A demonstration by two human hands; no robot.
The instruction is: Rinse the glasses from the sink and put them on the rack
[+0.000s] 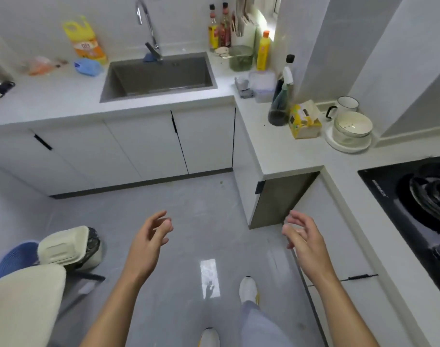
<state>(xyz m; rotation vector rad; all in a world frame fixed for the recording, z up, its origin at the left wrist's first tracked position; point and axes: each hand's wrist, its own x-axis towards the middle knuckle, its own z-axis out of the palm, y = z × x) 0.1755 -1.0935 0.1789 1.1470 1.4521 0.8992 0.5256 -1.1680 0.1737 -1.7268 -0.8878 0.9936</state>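
Both hands out over the floor, holding nothing: left hand [149, 242] and right hand [302, 236] fingers loosely curled; sink [159, 76] far.

Bright, even lighting; rectangular glare on the floor [210, 278] at 6 o'clock. Wide-angle distortion bends edges; slight overall blur.

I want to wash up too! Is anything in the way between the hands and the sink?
No, nothing visible. Only floor lies between the left hand, the right hand and the sink. Both hands hold nothing. No glasses show in the sink from here.
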